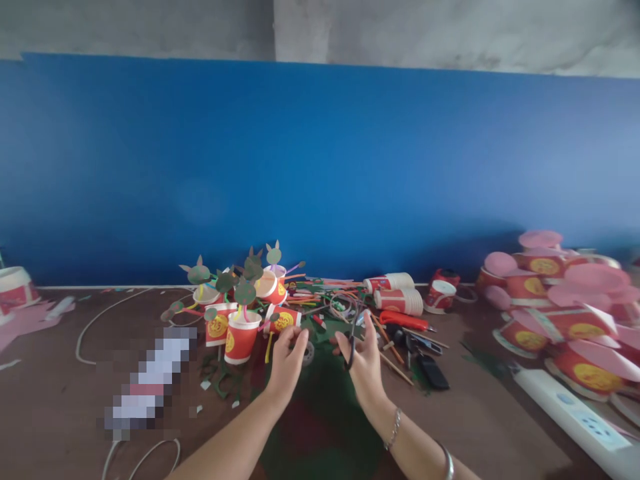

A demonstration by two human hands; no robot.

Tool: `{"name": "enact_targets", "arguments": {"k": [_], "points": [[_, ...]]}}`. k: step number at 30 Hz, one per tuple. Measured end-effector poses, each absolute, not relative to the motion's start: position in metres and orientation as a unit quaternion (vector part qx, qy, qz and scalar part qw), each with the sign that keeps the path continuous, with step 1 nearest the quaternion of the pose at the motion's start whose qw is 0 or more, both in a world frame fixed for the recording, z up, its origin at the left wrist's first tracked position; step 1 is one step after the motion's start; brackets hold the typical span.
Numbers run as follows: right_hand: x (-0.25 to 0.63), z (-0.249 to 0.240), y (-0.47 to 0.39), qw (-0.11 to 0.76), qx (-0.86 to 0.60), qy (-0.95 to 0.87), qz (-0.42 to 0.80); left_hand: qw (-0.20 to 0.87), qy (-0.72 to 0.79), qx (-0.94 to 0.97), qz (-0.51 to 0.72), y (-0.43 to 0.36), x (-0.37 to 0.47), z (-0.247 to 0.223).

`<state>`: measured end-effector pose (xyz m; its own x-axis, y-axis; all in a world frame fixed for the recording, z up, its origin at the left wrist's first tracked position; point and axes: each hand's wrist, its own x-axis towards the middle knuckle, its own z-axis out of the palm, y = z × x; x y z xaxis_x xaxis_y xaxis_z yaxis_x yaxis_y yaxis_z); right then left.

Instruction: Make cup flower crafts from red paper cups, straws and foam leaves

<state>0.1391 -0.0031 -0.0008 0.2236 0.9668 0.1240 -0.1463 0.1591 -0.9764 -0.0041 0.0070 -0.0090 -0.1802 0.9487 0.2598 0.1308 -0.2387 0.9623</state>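
My left hand (289, 365) is closed, thumb against fingers, around a small greyish ring (309, 354) that looks like a roll of tape. Opposite it, my right hand (367, 370) has the dark handle of a pair of scissors (351, 343) hooked on its fingers; the thumb and index finger point up. Green paper (327, 330) lies beneath and between the hands. Just beyond my left hand, a red paper cup (243, 337) stands with a green animal-head cutout (245, 293) rising from it. Another red cup (283, 320) lies on its side.
Stacked paper cups (399, 301) lie at the back, near a red-handled tool (404, 321) and a black key fob (433, 371). Cups with pink discs (590, 373) pile up at right, behind a white power strip (575, 417). A pixelated object (153, 377) and cables occupy the left.
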Motion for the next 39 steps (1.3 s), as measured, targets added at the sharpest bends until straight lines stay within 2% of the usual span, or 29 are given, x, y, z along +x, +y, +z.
{"name": "enact_targets", "arguments": {"k": [8,14,19,23,39], "points": [[0.131,-0.003,-0.003,0.588,-0.396,-0.512,0.484,0.295,0.462,0.638,0.541,0.004,-0.001,-0.007],[0.129,0.0,-0.003,0.584,-0.404,-0.483,0.513,0.347,0.479,0.605,0.533,0.003,-0.002,-0.008],[0.127,0.002,-0.01,0.471,-0.395,-0.543,0.571,0.409,0.471,0.542,0.563,0.003,-0.004,-0.01],[0.125,0.0,-0.015,0.393,-0.382,-0.569,0.613,0.395,0.456,0.543,0.585,0.001,-0.004,-0.01],[0.126,-0.002,-0.013,0.404,-0.379,-0.562,0.614,0.381,0.458,0.553,0.583,0.004,-0.005,-0.012]]}}
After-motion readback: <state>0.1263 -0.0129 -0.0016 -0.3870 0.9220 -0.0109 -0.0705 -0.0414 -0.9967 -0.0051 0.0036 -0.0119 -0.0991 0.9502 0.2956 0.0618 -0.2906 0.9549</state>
